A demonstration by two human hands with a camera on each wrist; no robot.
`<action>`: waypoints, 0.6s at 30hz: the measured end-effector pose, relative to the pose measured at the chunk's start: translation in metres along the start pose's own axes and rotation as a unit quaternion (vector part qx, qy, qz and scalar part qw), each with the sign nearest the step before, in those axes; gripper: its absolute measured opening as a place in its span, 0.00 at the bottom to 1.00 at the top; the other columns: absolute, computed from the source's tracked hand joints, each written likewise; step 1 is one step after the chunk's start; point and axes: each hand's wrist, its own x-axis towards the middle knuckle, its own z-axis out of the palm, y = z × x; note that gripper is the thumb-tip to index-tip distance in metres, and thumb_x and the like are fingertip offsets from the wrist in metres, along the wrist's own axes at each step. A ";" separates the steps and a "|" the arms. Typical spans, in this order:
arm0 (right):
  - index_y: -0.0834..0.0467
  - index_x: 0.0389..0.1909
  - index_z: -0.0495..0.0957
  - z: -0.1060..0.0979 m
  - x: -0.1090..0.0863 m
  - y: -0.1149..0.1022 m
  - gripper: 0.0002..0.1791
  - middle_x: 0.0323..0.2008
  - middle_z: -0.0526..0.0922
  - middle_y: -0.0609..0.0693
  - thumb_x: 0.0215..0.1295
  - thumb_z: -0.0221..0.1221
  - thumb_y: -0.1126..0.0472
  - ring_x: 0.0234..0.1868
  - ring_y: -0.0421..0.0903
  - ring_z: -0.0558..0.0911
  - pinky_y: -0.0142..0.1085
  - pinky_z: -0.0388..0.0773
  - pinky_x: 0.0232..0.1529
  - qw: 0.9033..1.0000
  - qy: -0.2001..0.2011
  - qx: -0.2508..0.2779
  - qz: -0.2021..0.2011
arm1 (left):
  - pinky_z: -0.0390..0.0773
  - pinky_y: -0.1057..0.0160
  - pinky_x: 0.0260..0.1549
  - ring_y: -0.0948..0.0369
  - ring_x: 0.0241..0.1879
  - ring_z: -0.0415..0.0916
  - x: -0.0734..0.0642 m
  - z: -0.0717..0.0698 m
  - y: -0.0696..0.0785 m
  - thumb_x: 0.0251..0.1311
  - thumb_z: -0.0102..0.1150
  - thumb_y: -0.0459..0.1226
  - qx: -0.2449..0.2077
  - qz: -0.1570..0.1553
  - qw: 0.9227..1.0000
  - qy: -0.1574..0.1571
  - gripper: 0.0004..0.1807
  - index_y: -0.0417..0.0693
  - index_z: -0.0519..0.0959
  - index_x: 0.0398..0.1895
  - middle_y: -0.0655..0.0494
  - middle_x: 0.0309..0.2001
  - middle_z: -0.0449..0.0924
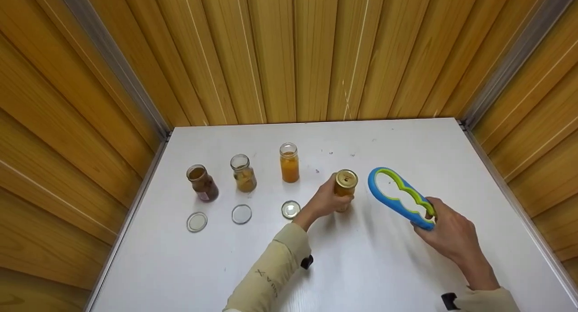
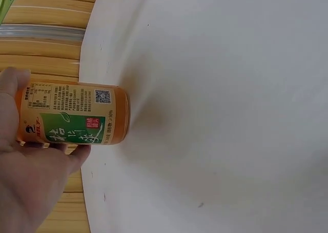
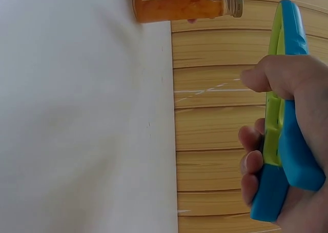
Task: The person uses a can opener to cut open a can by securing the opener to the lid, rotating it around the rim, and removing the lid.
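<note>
My left hand (image 1: 328,198) grips a glass jar of orange fruit (image 2: 77,114), fingers and thumb wrapped round its side. A gold lid (image 1: 347,179) is on this upright jar, and its paper label faces the left wrist camera. The jar's base is at the tabletop; whether it touches is hard to tell. To the right, my right hand (image 1: 454,233) holds a blue and green multi-ring jar opener (image 1: 397,206) by its narrow end. The opener's wide loop points toward the lidded jar, apart from it and held above the table.
Three lidless jars stand to the left: a dark brown one (image 1: 205,185), a yellowish one (image 1: 245,179) and an orange one (image 1: 290,167). Before them lie three loose lids (image 1: 197,222). Wood-patterned panels (image 1: 316,54) wall the white table (image 1: 216,276) at the back and sides.
</note>
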 end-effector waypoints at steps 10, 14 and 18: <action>0.68 0.54 0.76 0.007 0.004 -0.017 0.33 0.34 0.84 0.55 0.45 0.76 0.63 0.30 0.50 0.80 0.43 0.75 0.26 1.000 -0.002 0.001 -0.019 | 0.70 0.57 0.66 0.63 0.61 0.72 -0.026 0.004 -0.004 0.63 0.71 0.38 -0.014 0.010 0.999 -0.027 0.35 0.56 0.66 0.71 0.62 0.61 0.75; 0.68 0.54 0.76 0.011 0.004 -0.025 0.34 0.34 0.84 0.55 0.44 0.77 0.63 0.29 0.48 0.79 0.42 0.76 0.26 1.000 -0.006 0.003 -0.030 | 0.70 0.59 0.65 0.64 0.61 0.71 -0.039 0.008 -0.006 0.64 0.71 0.38 -0.020 0.016 0.999 -0.030 0.36 0.57 0.66 0.72 0.65 0.61 0.75; 0.68 0.54 0.76 0.015 0.005 -0.034 0.34 0.35 0.85 0.55 0.44 0.77 0.64 0.28 0.47 0.78 0.42 0.76 0.27 0.999 -0.015 0.007 -0.034 | 0.72 0.61 0.63 0.67 0.61 0.71 -0.051 0.013 -0.007 0.63 0.72 0.39 -0.021 0.014 0.999 -0.033 0.35 0.62 0.66 0.71 0.70 0.61 0.74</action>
